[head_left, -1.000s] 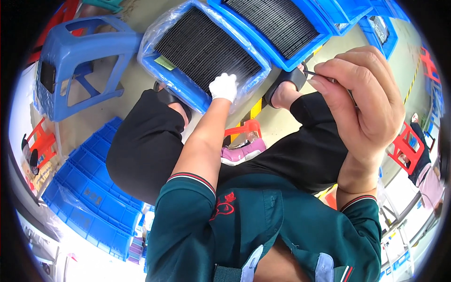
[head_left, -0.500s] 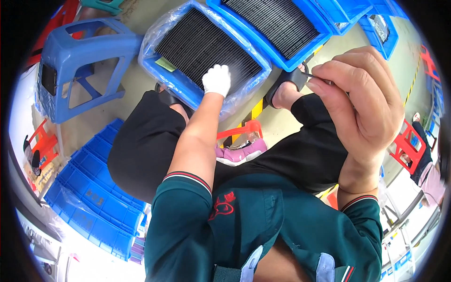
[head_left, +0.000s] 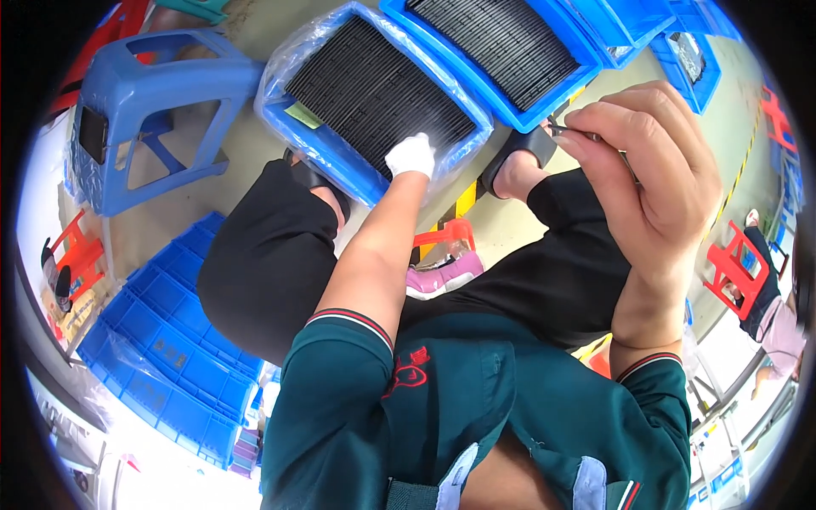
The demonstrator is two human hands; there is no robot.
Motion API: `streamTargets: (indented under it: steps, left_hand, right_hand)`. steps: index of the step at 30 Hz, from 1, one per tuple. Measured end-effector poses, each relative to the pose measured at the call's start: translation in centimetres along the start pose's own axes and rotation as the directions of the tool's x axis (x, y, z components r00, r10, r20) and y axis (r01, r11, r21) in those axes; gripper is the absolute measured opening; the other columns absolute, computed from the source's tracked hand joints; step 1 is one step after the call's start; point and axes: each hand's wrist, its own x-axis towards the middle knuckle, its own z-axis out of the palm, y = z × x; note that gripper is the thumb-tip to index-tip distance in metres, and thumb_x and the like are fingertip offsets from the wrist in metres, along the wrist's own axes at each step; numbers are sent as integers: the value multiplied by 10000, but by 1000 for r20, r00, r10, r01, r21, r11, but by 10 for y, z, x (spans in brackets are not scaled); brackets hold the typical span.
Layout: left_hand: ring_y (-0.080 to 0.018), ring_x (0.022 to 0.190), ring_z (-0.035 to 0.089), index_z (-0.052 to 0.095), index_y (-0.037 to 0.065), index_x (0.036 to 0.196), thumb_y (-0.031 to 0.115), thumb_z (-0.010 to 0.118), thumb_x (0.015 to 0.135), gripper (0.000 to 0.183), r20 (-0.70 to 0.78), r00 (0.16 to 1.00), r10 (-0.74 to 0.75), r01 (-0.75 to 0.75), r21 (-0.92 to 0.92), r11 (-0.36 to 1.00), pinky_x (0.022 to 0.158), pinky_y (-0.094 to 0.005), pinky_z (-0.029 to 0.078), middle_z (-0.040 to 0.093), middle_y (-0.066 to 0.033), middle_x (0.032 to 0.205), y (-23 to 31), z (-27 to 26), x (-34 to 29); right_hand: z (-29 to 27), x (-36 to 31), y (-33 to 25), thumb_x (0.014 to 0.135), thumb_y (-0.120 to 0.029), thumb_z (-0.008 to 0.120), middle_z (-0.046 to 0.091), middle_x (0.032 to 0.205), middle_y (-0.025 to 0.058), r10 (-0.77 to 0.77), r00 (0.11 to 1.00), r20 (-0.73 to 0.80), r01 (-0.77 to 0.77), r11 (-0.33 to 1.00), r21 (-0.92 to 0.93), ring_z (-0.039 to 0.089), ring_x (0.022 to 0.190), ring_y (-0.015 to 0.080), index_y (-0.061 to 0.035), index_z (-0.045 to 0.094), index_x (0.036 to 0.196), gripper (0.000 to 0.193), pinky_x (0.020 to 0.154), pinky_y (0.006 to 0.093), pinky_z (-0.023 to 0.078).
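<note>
My left hand (head_left: pixel 410 156), in a white glove, is over the near right part of the rows of thin black strips (head_left: pixel 374 81). Its fingers look curled, and whatever they may hold is hidden. The strips fill a blue bin (head_left: pixel 319 151) lined with clear plastic film (head_left: pixel 285 51). Raised close to the camera on the right, my bare right hand (head_left: pixel 654 178) is closed. Its thumb and forefinger pinch a slender dark piece (head_left: pixel 578 131), which is mostly covered by the fingers; its exact kind does not show.
A second blue bin (head_left: pixel 591 72) of black strips adjoins on the right. A blue plastic stool (head_left: pixel 119 161) lies at the left, above stacked blue crates (head_left: pixel 161 357). Red stools (head_left: pixel 738 263) and another person (head_left: pixel 773 327) are at the far right. Yellow-black tape (head_left: pixel 465 200) marks the floor.
My gloved left hand has shifted right and slightly nearer over the strips. My right hand has barely moved and still pinches the slender dark piece.
</note>
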Motion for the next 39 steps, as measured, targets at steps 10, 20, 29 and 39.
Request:
streamTargets:
  steps: [10,20,29,39]
  left_hand:
    - [-324,888,664,712,141,892,401,623,803,289,75,993,87,-93,84,992,736,-451,522,691,-141,916,9,-2,-1]
    - [-336,844,670,718,113,852,362,625,810,269,15,999,48,-48,43,998,713,-458,527,693,-142,879,9,5,-7]
    - [-339,1049,612,688,96,1051,377,498,876,382,308,950,-56,54,15,998,885,-448,489,643,-164,1123,22,-13,2]
    - [-337,822,658,636,85,961,330,502,861,296,-324,918,230,-212,92,973,732,-460,521,668,-162,879,103,-115,49]
  right_hand:
    - [-5,-3,-1,652,34,701,593,728,101,24,1000,-9,-24,1000,17,565,668,235,17,620,787,159,588,304,440]
    - [-4,-2,0,601,-60,767,596,732,77,-18,999,-32,18,1000,-3,573,650,226,-39,640,802,239,552,304,466]
    - [-53,-14,13,717,59,698,618,761,87,197,899,-391,-208,978,13,592,696,183,22,629,803,117,622,251,456]
    - [-60,-92,6,641,41,731,589,759,81,520,803,-292,-508,853,120,580,706,250,-25,629,827,221,617,321,462]
